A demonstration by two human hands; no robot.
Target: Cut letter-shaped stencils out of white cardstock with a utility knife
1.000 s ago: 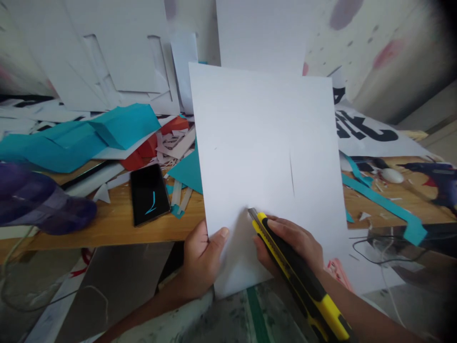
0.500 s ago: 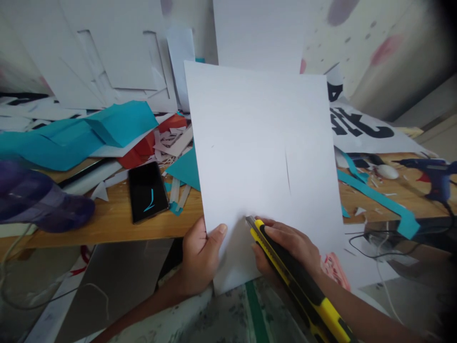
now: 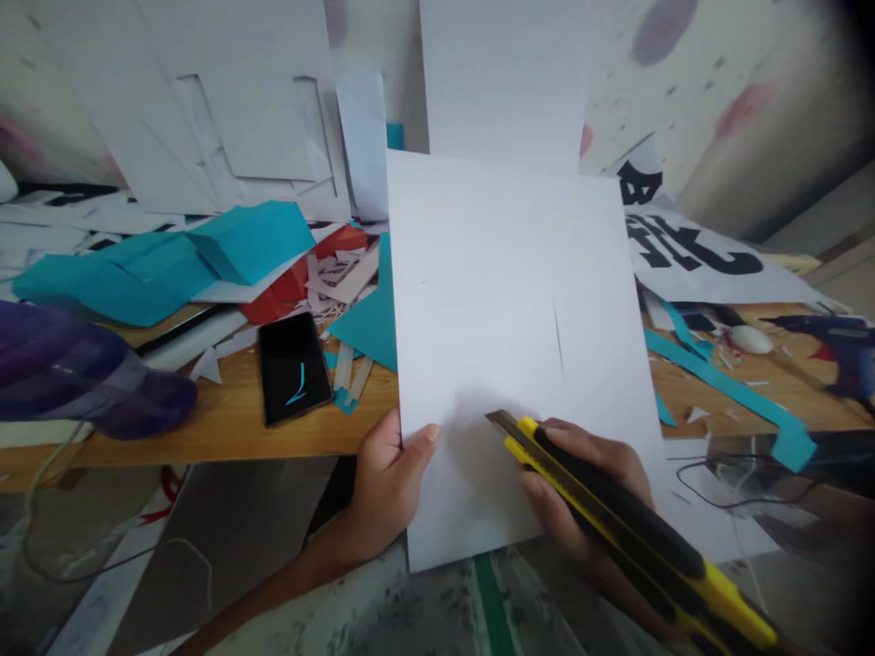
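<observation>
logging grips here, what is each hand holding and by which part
Left hand: the white sheet, by its lower left edge. Right hand: the cutter, by its handle's front part.

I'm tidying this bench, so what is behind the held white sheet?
Behind the white sheet, another panel shows above, teal paper left, a lettered sheet right. Whatever its middle covers is hidden.

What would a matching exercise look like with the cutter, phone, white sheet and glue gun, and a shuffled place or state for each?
1. Cutter
2. Phone
3. White sheet
4. Glue gun

A. Flat on the wooden table, dark-faced
B. Near the picture's right edge
C. In the right hand, yellow and black
D. Gripped by the left hand

Pairs: 1-C, 2-A, 3-D, 4-B
</observation>
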